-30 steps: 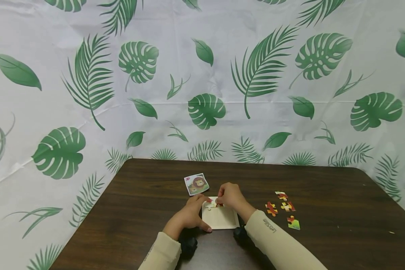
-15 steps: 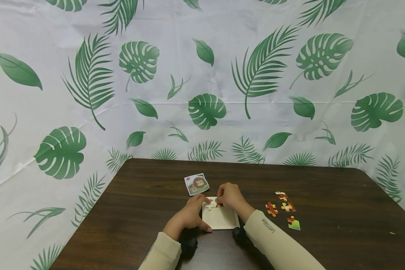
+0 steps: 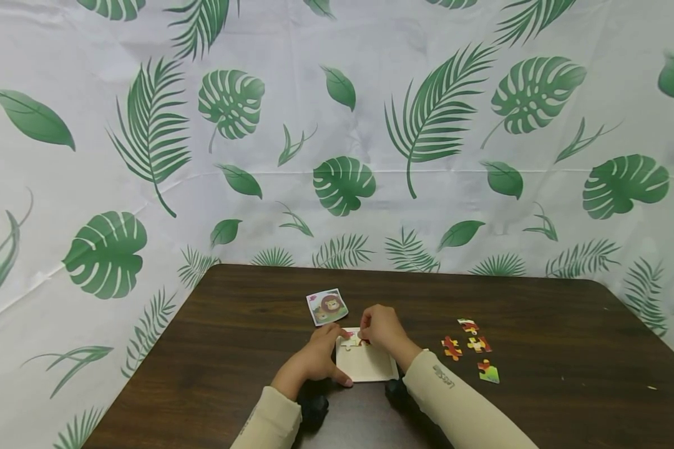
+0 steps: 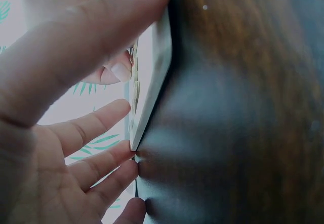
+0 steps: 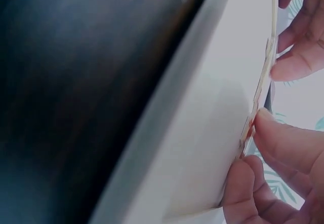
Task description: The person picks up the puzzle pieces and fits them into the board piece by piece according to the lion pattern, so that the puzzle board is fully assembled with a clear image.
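Observation:
On the dark tabletop in front of me lies a pale wooden puzzle tray, with joined jigsaw pieces along its far left part. My left hand spans the tray's left side, thumb at the near edge and index finger on the pieces. Its other fingers look fairly straight and spread in the left wrist view. Over the tray's far side, my right hand pinches a red-and-yellow puzzle piece beside the joined ones. In the right wrist view the right thumb presses at that piece's edge; the fingertips partly hide it.
Several loose puzzle pieces lie to the right of the tray. A picture card with a lion lies behind the tray, slightly left. Behind the brown table hangs a white cloth with green leaves.
The right hand and forearm have shifted very slightly left at the tray's far side. The left hand, the card and the loose pieces stay in place.

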Demonstrator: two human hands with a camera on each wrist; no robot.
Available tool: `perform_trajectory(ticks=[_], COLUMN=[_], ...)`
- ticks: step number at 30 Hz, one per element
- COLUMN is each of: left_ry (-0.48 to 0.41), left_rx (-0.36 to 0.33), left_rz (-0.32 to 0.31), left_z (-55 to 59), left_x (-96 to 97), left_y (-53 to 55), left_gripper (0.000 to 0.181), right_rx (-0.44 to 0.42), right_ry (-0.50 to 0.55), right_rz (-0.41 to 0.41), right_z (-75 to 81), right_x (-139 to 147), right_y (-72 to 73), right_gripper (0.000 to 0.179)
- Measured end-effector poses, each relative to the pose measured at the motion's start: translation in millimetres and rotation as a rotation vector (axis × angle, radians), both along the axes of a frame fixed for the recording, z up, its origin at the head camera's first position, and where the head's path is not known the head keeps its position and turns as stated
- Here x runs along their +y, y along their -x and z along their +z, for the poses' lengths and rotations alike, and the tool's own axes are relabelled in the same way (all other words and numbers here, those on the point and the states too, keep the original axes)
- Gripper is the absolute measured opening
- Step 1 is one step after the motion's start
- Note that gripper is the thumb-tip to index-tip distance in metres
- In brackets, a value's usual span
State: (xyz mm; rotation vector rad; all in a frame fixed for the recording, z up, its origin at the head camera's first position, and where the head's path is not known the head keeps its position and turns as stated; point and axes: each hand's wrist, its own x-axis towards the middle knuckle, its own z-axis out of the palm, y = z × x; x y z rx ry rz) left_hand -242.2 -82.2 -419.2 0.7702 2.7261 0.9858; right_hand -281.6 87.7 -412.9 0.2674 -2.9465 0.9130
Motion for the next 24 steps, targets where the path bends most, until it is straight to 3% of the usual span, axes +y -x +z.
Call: perform_trajectory(ticks=[24], left_ry=[0.009], left_rx=[0.010], left_rz=[-0.001], left_z=[-1.8], left_x=[-0.5], left_y=[2.2], left_gripper=[0.072], right_rx=[0.009], right_ry=[-0.034], right_rz=[-0.042], right_z=[1.2], right_x=[-3.5], right_y=[3.3], right_gripper=[0.024])
